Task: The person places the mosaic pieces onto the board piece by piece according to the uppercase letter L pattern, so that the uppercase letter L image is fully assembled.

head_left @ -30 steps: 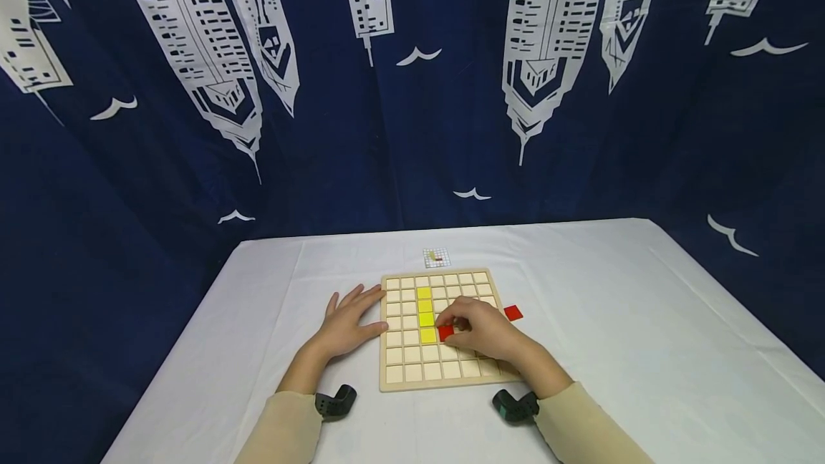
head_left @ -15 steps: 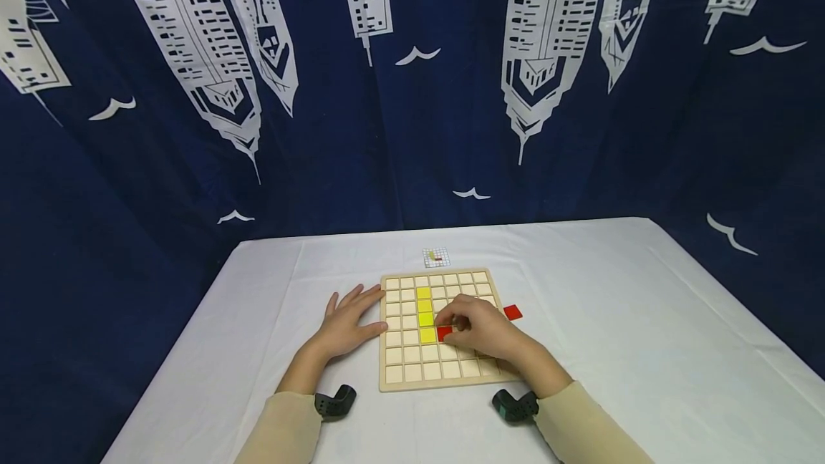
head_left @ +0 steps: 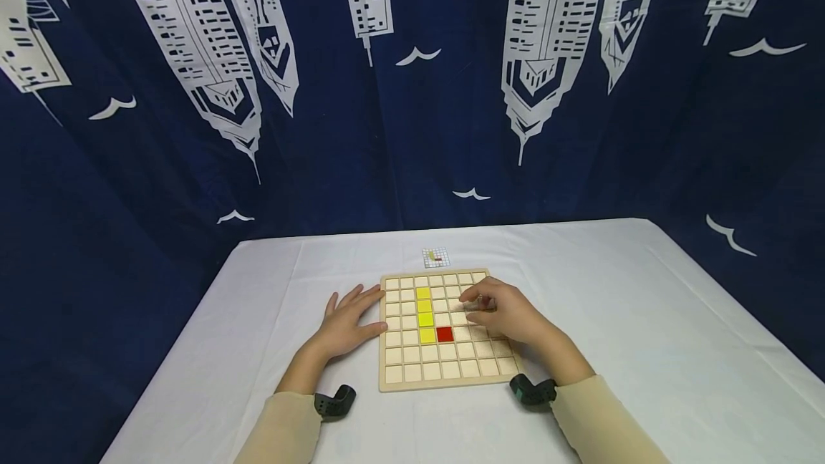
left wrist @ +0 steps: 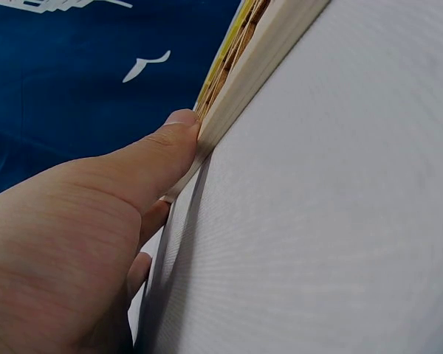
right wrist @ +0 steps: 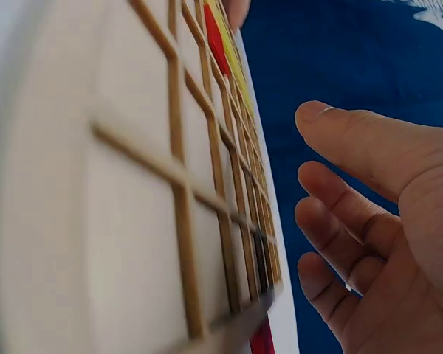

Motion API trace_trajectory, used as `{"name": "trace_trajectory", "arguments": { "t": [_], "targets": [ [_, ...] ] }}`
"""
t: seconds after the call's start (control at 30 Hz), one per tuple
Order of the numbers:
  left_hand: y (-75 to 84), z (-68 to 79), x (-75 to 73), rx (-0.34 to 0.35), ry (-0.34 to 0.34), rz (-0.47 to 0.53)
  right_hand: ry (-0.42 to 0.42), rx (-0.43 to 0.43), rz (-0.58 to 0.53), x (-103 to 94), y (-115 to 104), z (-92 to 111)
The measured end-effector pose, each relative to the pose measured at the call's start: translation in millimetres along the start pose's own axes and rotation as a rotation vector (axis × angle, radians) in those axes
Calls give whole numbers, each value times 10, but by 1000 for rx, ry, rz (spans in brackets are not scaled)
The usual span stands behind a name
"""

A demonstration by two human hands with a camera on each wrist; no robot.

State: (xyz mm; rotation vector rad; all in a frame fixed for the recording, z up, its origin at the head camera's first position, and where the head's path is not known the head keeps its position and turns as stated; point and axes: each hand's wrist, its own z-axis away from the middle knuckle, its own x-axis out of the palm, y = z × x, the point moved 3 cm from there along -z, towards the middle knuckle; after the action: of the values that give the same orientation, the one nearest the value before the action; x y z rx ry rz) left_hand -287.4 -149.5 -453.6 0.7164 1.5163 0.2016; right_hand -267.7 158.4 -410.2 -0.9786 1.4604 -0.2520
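A square wooden grid board (head_left: 412, 386) lies on the white table. Several yellow tiles (head_left: 425, 319) form a column in its cells. One red tile (head_left: 445, 334) sits in the cell right of the lowest yellow one. Along the board's left edge rests my left hand (head_left: 348, 324), fingers spread; in the left wrist view its thumb (left wrist: 179, 122) touches the rim. Over the board's right side hovers my right hand (head_left: 505, 310), fingers loosely bent, nothing between thumb and fingertips in the right wrist view. Another red tile (right wrist: 262, 338) shows low in that view beyond the board; the right hand hides it in the head view.
Behind the board lies a small card (head_left: 436, 258) printed with a grid and coloured squares. A dark blue curtain (head_left: 399, 127) with white buildings and birds hangs past the table's far edge. White tablecloth (head_left: 644, 321) stretches out on both sides.
My right hand has let go of the red tile in the grid and moved up and to the right, now covering the loose red tile. The left hand has stayed in place.
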Motion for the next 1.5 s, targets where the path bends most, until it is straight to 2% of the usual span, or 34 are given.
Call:
{"name": "trace_trajectory", "arguments": {
  "t": [0.4, 0.7, 0.97, 1.17, 1.5],
  "targets": [
    [-9, 1, 3, -2, -2, -3, 76, 73, 116, -269, 275, 74],
    [-2, 8, -12, -4, -7, -8, 17, 113, 83, -437, 448, 154],
    [9, 8, -18, -2, -6, -6, -24, 160, 105, -406, 558, 174],
    [19, 8, -12, -5, -9, -10, 4, 122, 146, -372, 586, 168],
    [15, 8, -10, -8, -6, -10, 58, 155, 178, -394, 569, 168]
  ]
}}
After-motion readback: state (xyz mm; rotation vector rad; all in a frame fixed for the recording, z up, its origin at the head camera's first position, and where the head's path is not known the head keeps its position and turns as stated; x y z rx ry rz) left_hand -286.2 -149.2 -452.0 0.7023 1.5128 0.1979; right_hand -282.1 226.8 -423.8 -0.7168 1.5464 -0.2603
